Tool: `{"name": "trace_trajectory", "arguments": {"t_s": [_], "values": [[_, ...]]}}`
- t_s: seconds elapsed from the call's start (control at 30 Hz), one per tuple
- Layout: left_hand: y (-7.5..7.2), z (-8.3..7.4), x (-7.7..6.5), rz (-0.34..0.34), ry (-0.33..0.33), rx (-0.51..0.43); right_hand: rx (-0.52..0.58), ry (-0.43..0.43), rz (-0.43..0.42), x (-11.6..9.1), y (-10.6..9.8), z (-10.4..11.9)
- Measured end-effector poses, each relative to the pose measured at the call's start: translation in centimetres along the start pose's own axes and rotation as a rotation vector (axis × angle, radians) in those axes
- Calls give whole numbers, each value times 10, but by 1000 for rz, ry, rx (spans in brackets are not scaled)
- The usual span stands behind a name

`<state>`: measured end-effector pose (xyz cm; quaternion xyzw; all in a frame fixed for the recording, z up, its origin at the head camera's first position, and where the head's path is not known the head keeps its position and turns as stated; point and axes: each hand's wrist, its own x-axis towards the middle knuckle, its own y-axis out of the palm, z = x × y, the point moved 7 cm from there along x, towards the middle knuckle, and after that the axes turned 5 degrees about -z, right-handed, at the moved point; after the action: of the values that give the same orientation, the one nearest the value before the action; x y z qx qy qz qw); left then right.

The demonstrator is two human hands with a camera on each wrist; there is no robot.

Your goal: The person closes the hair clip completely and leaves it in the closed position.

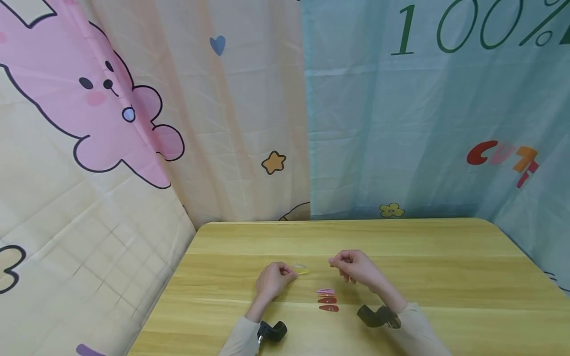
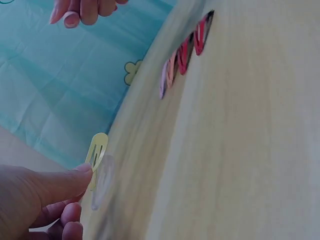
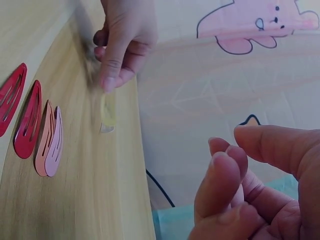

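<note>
My left hand [image 1: 272, 282] pinches a yellow snap hair clip [image 2: 98, 146] between thumb and fingers, low over the left-middle of the table. Right beside that clip lies a pale, whitish hair clip [image 2: 103, 182], partly covered by it in the right wrist view. Off to the right, my right hand [image 1: 358, 267] hovers above the table with loosely bent fingers, and nothing shows between them. Between the hands and nearer to me, a lilac clip [image 3: 54, 145], a peach clip [image 3: 44, 142], a red clip [image 3: 29, 122] and another red clip [image 3: 12, 100] lie in a row.
The wooden table [image 1: 423, 247] reaches to patterned curtains [image 1: 249, 123] at the back and left. A blue curtain [image 1: 401, 123] hangs at the back right. Each wrist wears a black camera mount.
</note>
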<state>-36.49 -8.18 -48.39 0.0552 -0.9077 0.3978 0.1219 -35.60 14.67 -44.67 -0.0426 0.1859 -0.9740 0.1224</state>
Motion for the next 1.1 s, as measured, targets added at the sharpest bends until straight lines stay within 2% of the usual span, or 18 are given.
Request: {"name": "trace_trajectory", "arguments": {"t_s": [0.13, 0.53, 0.7, 0.9, 1.1], "values": [[-5, -11, 4, 19, 5, -70, 5, 2, -10, 0, -1, 0], [-31, -54, 10, 21, 68, -266, 20, -14, -47, -2, -3, 6], [-38, -67, 9, 45, 97, -303, 43, -14, -85, -3, -4, 11], [-41, -78, 10, 88, 98, -334, 87, -20, -123, -6, -6, 20], [-43, -86, 10, 105, 112, -352, 54, -46, -119, -7, -4, 29]]}}
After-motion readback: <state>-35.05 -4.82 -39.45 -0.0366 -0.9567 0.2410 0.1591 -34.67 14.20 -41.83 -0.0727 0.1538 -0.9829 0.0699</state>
